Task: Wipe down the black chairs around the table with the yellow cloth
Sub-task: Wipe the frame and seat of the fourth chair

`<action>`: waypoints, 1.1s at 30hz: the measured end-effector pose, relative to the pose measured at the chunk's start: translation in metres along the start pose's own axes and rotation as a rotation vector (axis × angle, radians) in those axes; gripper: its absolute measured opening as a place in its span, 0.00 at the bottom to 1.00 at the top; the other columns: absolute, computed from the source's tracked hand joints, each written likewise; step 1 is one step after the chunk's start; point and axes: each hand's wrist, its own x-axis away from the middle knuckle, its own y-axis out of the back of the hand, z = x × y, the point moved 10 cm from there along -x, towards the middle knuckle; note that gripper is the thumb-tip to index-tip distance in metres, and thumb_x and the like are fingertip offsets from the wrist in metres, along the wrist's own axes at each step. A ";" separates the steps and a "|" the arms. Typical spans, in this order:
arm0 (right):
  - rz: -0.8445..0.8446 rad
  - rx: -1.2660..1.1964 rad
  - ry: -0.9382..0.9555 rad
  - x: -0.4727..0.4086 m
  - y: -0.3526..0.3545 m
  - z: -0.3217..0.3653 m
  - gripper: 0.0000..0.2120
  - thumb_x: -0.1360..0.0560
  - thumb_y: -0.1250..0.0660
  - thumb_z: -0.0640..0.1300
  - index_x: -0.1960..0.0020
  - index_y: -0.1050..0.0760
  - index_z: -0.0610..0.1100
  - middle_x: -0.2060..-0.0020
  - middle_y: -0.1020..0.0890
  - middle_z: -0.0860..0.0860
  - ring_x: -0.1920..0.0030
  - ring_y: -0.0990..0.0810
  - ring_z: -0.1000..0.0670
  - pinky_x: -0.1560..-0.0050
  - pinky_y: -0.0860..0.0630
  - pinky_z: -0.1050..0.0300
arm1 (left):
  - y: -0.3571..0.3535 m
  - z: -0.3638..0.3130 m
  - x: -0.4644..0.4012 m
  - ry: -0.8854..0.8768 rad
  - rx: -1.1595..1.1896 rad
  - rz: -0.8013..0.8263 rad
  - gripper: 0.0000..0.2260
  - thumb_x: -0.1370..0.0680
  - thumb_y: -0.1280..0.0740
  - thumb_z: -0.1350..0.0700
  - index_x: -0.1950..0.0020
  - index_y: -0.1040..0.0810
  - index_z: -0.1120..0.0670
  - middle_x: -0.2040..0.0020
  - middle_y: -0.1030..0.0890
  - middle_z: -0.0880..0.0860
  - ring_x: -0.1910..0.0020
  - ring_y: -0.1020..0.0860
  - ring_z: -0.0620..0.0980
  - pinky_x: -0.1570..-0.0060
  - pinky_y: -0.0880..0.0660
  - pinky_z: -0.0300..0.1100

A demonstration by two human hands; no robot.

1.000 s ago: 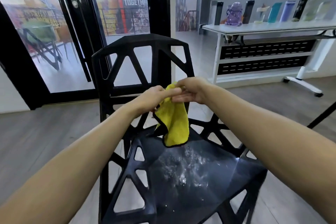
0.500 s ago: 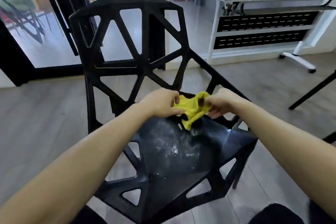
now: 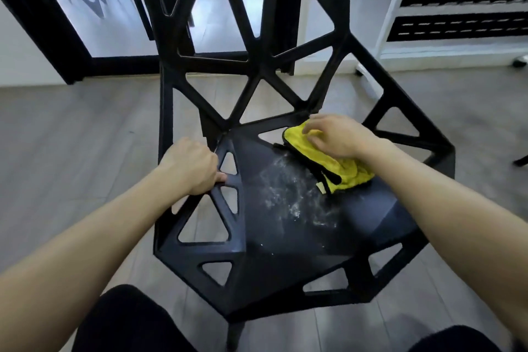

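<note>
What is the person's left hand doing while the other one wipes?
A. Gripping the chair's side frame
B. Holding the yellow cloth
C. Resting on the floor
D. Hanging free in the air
A: the left hand curls around a bar of the chair at the seat's edge, while the right hand presses the yellow cloth onto the seat.

A black chair [image 3: 285, 260] with triangular cut-outs is standing on the grey plank floor [image 3: 71, 134], its seat bearing a crumpled yellow cloth [image 3: 328, 163] toward the back right and a smear of white dust [image 3: 291, 194] at the middle.
</note>
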 end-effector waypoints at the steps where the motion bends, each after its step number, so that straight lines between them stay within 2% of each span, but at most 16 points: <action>1: 0.083 0.028 0.026 0.001 -0.020 -0.003 0.19 0.17 0.35 0.53 0.28 0.21 0.50 0.26 0.24 0.50 0.24 0.28 0.45 0.25 0.31 0.48 | -0.003 0.009 -0.007 0.015 0.016 -0.005 0.30 0.14 0.48 0.32 0.41 0.18 0.53 0.41 0.15 0.55 0.40 0.17 0.57 0.46 0.28 0.49; 2: 0.146 0.064 0.030 0.003 -0.039 -0.010 0.24 0.15 0.37 0.56 0.22 0.28 0.51 0.19 0.32 0.50 0.18 0.36 0.46 0.19 0.39 0.46 | -0.006 0.021 -0.015 0.034 0.033 -0.009 0.31 0.15 0.48 0.30 0.41 0.17 0.53 0.42 0.15 0.54 0.41 0.17 0.57 0.45 0.25 0.48; 4: 0.178 0.129 -0.016 0.005 -0.061 -0.028 0.30 0.13 0.48 0.62 0.14 0.44 0.53 0.14 0.48 0.52 0.14 0.53 0.51 0.15 0.56 0.46 | -0.006 0.043 -0.031 0.063 0.072 -0.019 0.33 0.17 0.47 0.27 0.43 0.16 0.53 0.45 0.15 0.53 0.44 0.16 0.58 0.44 0.21 0.51; 7: 0.178 0.167 -0.151 0.008 -0.062 -0.039 0.41 0.22 0.65 0.73 0.13 0.56 0.56 0.14 0.58 0.52 0.15 0.61 0.52 0.16 0.63 0.44 | 0.001 0.048 -0.047 0.045 -0.015 -0.111 0.34 0.18 0.49 0.25 0.43 0.16 0.51 0.46 0.14 0.52 0.44 0.17 0.56 0.39 0.26 0.52; 9: 0.235 0.158 -0.211 0.021 -0.067 -0.024 0.46 0.27 0.69 0.78 0.14 0.61 0.58 0.14 0.61 0.48 0.15 0.63 0.49 0.16 0.63 0.40 | 0.005 0.044 -0.040 0.046 -0.065 -0.225 0.36 0.19 0.54 0.24 0.42 0.17 0.49 0.45 0.14 0.52 0.42 0.18 0.55 0.36 0.31 0.54; 11: 0.281 0.143 -0.131 0.046 -0.082 0.023 0.45 0.26 0.70 0.79 0.14 0.63 0.59 0.15 0.62 0.46 0.15 0.64 0.45 0.17 0.64 0.39 | 0.003 0.043 -0.028 0.031 -0.087 -0.334 0.36 0.19 0.56 0.25 0.40 0.19 0.49 0.47 0.14 0.53 0.44 0.18 0.56 0.40 0.30 0.54; 14: 0.367 0.081 0.103 0.071 -0.094 0.087 0.41 0.25 0.71 0.76 0.15 0.64 0.62 0.16 0.66 0.52 0.16 0.68 0.51 0.17 0.67 0.43 | -0.003 0.046 -0.026 -0.004 -0.044 -0.361 0.35 0.20 0.54 0.24 0.39 0.21 0.49 0.49 0.15 0.53 0.46 0.18 0.56 0.45 0.29 0.54; 15: 0.371 0.089 0.118 0.062 -0.091 0.079 0.38 0.23 0.69 0.75 0.15 0.64 0.63 0.16 0.66 0.53 0.17 0.69 0.53 0.17 0.69 0.43 | -0.003 0.045 -0.027 -0.007 -0.035 -0.371 0.35 0.20 0.53 0.24 0.40 0.21 0.49 0.50 0.15 0.53 0.47 0.18 0.56 0.45 0.29 0.54; 17: 0.356 0.203 0.012 0.027 -0.079 0.026 0.38 0.21 0.67 0.74 0.15 0.64 0.61 0.15 0.64 0.52 0.16 0.67 0.52 0.18 0.70 0.42 | 0.000 0.046 -0.028 -0.007 -0.022 -0.396 0.34 0.20 0.53 0.25 0.42 0.21 0.49 0.51 0.16 0.53 0.48 0.19 0.55 0.46 0.29 0.53; 19: 0.307 0.353 -0.142 -0.007 -0.061 -0.030 0.46 0.25 0.71 0.77 0.13 0.61 0.56 0.14 0.59 0.46 0.15 0.64 0.47 0.18 0.68 0.41 | 0.000 0.046 -0.027 -0.003 -0.025 -0.410 0.33 0.21 0.53 0.25 0.44 0.21 0.49 0.53 0.16 0.52 0.50 0.19 0.55 0.47 0.29 0.53; 21: 0.285 0.375 -0.172 -0.030 -0.056 -0.050 0.57 0.33 0.78 0.80 0.13 0.56 0.51 0.14 0.54 0.41 0.14 0.62 0.45 0.17 0.66 0.42 | -0.001 0.047 -0.029 -0.002 -0.021 -0.417 0.33 0.21 0.52 0.25 0.46 0.21 0.49 0.54 0.16 0.52 0.51 0.18 0.55 0.47 0.28 0.53; 25: 0.399 0.217 -0.115 0.001 -0.087 -0.007 0.62 0.40 0.83 0.81 0.13 0.63 0.52 0.15 0.62 0.41 0.15 0.67 0.44 0.17 0.66 0.44 | -0.002 0.048 -0.031 -0.005 -0.036 -0.406 0.33 0.22 0.51 0.24 0.48 0.19 0.48 0.55 0.15 0.52 0.51 0.18 0.55 0.48 0.28 0.52; 27: 0.419 0.178 0.010 0.031 -0.095 0.034 0.54 0.34 0.78 0.80 0.14 0.65 0.55 0.15 0.64 0.44 0.16 0.68 0.46 0.16 0.65 0.45 | 0.000 0.048 -0.030 -0.001 -0.036 -0.401 0.34 0.22 0.51 0.24 0.49 0.18 0.48 0.55 0.15 0.51 0.52 0.18 0.54 0.48 0.27 0.52; 29: 0.493 0.108 0.077 0.042 -0.090 0.048 0.42 0.23 0.63 0.77 0.14 0.62 0.58 0.15 0.62 0.49 0.15 0.66 0.49 0.16 0.65 0.48 | 0.004 0.049 -0.028 -0.005 -0.015 -0.384 0.35 0.20 0.53 0.25 0.49 0.16 0.49 0.56 0.16 0.50 0.52 0.18 0.54 0.47 0.27 0.51; 31: 0.504 0.137 0.070 0.029 -0.077 0.030 0.42 0.22 0.54 0.78 0.14 0.59 0.62 0.14 0.59 0.53 0.15 0.62 0.51 0.16 0.63 0.49 | 0.007 0.050 -0.012 -0.009 0.058 -0.420 0.32 0.18 0.52 0.30 0.48 0.15 0.48 0.54 0.16 0.49 0.50 0.19 0.53 0.40 0.28 0.51; 33: 0.462 0.247 0.016 0.006 -0.066 0.000 0.46 0.26 0.56 0.82 0.14 0.59 0.63 0.14 0.58 0.52 0.14 0.61 0.50 0.16 0.61 0.46 | 0.002 0.050 0.016 0.000 0.185 -0.502 0.26 0.16 0.46 0.34 0.47 0.13 0.48 0.49 0.14 0.48 0.42 0.19 0.52 0.28 0.32 0.52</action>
